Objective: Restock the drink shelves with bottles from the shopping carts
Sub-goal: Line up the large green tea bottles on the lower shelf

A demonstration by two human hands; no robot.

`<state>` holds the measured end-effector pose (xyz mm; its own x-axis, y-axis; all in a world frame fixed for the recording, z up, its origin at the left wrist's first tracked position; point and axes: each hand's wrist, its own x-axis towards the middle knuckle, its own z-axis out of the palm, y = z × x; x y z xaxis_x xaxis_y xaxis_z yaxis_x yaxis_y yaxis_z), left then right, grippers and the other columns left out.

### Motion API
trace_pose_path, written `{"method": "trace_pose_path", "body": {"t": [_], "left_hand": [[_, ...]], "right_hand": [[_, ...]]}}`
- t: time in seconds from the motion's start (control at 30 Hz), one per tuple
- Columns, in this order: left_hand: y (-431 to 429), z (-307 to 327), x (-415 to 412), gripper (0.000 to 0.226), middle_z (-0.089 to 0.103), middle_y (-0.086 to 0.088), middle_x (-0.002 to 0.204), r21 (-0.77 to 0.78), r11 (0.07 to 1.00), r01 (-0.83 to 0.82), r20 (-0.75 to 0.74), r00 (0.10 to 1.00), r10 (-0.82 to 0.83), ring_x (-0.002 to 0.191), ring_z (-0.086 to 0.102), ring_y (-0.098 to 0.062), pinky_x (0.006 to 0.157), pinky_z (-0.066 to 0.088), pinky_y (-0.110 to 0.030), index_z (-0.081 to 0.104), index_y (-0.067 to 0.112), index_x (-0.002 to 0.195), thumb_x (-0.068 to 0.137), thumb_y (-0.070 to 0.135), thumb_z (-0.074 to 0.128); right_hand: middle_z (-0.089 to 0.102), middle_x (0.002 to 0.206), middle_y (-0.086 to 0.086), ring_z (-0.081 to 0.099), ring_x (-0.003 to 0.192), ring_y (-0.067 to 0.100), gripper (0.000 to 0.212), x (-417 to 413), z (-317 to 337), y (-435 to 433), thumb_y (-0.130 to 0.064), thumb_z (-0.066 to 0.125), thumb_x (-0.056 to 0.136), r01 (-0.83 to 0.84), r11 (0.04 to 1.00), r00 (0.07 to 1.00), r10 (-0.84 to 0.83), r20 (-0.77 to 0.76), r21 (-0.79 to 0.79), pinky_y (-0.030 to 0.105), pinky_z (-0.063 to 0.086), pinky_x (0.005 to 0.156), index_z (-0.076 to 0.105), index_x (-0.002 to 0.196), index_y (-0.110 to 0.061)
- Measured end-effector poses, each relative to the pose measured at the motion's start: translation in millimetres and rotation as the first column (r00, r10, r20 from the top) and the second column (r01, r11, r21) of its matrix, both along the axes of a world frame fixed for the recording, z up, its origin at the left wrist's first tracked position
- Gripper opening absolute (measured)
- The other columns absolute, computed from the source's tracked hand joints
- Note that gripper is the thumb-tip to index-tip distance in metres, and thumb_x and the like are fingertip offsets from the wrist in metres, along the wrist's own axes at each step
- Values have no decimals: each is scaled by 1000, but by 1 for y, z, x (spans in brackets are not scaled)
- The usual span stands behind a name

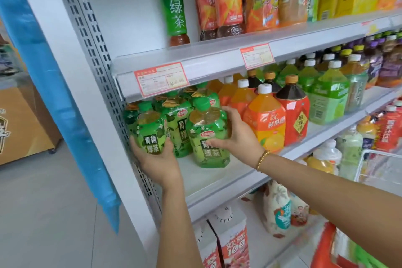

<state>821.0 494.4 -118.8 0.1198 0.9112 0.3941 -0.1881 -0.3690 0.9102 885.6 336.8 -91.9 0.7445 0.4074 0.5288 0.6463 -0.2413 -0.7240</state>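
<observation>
Two large green tea bottles stand at the left end of the middle shelf (219,178). My left hand (158,159) grips the left bottle (150,130) from below and behind, fingers curled round its base. My right hand (235,135) holds the right bottle (208,137) round its side, thumb across the label. Behind them stand several more green tea bottles (174,113). Both bottles are upright and near the shelf's front.
Orange juice bottles (265,119) and a red-labelled dark bottle (293,113) stand right of my hand. The upper shelf (217,54) holds tall tea bottles. A white cart (382,165) and a red basket (326,250) sit at the right. A blue strip (65,102) hangs along the left post.
</observation>
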Motion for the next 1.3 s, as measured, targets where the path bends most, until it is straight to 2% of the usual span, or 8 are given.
{"method": "trace_pose_path", "body": {"t": [0.43,0.6,0.7,0.83,0.97,1.07,1.2,1.3], "left_hand": [[38,-19,24,66,28,-7,153,0,999,46,51,998,-45,142,25,-21,115,24,-32,24,20,149,93,31,56],[43,-15,28,54,23,-2,156,-58,994,96,62,994,-92,143,23,-19,116,25,-37,21,21,149,99,28,42],[44,-6,30,50,27,-7,153,-144,988,54,74,996,-44,140,30,-26,112,31,-43,31,21,146,99,27,45],[37,-2,25,46,37,-9,148,-193,981,-12,78,997,28,137,35,-25,111,34,-39,42,14,140,97,24,50],[28,-10,21,60,22,-12,155,-125,992,26,-103,994,-39,143,21,-24,117,17,-30,17,6,149,97,11,46],[7,-9,12,70,10,-13,158,-108,987,115,-203,970,-135,146,10,-24,117,9,-30,9,3,149,94,10,51],[-35,-3,-3,42,48,-11,137,106,942,317,-202,935,-292,127,45,-24,99,35,-18,49,9,132,90,9,56],[-60,5,-11,15,68,-2,86,182,819,545,-249,831,-498,83,64,-13,70,44,-8,65,14,86,94,16,52]], "right_hand": [[56,128,9,56,113,24,78,17,10,1,-17,80,71,156,984,987,-158,-10,-83,42,48,95,34,134,-8],[52,111,17,54,87,32,47,0,18,8,11,60,63,485,851,678,-220,701,-202,30,46,48,51,106,-6],[56,121,18,55,104,37,51,-3,8,6,1,45,61,522,740,509,128,851,-424,39,51,68,60,108,-13],[40,144,13,43,129,35,84,14,-3,-6,8,64,57,560,636,540,207,816,-532,42,49,90,46,134,-19],[28,152,11,31,137,34,103,29,-10,-19,22,59,52,547,633,619,136,774,-548,26,54,63,34,144,-18],[25,153,13,27,139,37,91,33,-12,-14,21,50,60,508,652,667,115,736,-563,28,52,53,37,142,-15],[6,157,10,10,144,34,83,27,-12,-11,16,45,73,483,642,713,107,693,-596,29,49,54,25,147,-15],[42,138,16,49,121,35,46,11,-1,-22,-1,52,83,420,655,762,120,636,-628,35,53,62,48,129,-9]]}}
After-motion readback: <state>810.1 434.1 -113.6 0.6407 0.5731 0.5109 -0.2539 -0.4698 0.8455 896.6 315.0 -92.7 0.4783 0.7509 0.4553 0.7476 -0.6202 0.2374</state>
